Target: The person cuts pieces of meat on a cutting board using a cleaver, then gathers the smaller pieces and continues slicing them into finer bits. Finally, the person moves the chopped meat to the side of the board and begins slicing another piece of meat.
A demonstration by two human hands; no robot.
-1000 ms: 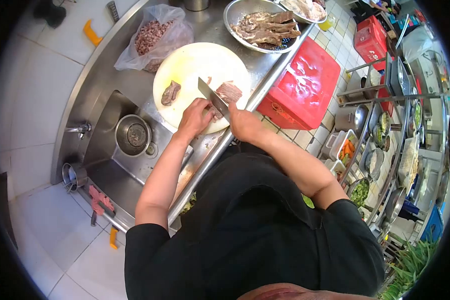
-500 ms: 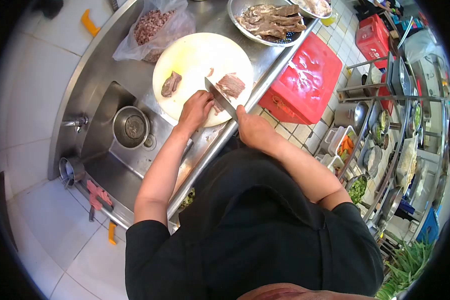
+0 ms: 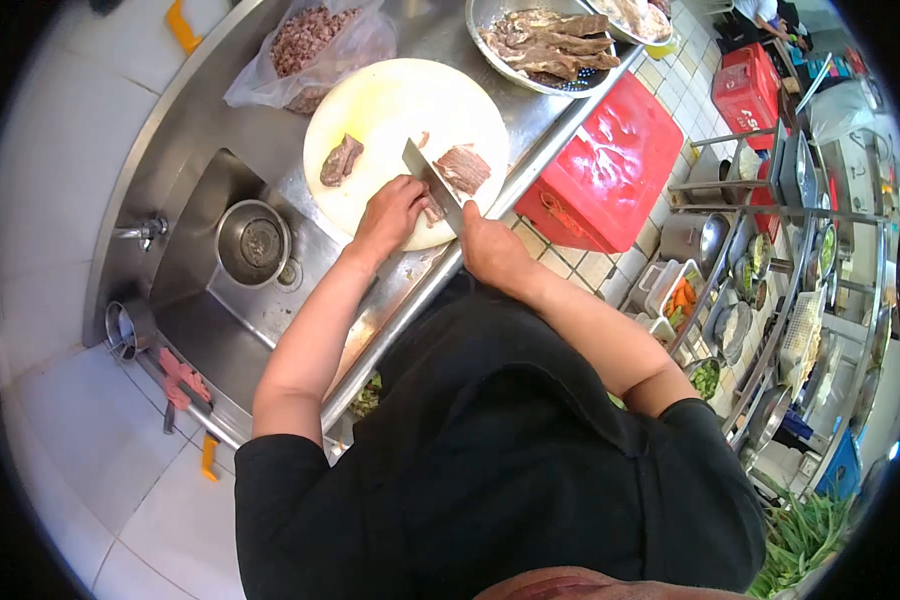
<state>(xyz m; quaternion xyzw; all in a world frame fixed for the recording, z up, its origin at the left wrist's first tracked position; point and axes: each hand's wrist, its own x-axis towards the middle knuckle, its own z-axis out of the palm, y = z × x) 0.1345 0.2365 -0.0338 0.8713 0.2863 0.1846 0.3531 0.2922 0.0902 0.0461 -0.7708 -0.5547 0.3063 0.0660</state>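
My right hand (image 3: 492,248) grips the handle of a broad kitchen knife (image 3: 432,183), its blade lying diagonally over the near part of a round white cutting board (image 3: 370,105). On the blade's left side, my left hand (image 3: 394,212) has its fingers curled and pressed on a small piece of meat (image 3: 433,209), mostly hidden by fingers and blade. Right of the blade rests a pile of sliced brown meat (image 3: 463,168). A larger chunk of meat (image 3: 341,161) lies apart at the board's left, and a small scrap sits near the knife tip.
Behind the board are a plastic bag of chopped meat (image 3: 315,42) and a metal colander (image 3: 479,42) holding meat strips. A steel sink (image 3: 192,262) with a round pot lies left. A red crate (image 3: 610,160) and food-laden shelves stand right.
The knife and my right hand have shifted slightly left, and the blade shows more of its flat side. My left hand stays on the meat piece. The whole view has moved a little.
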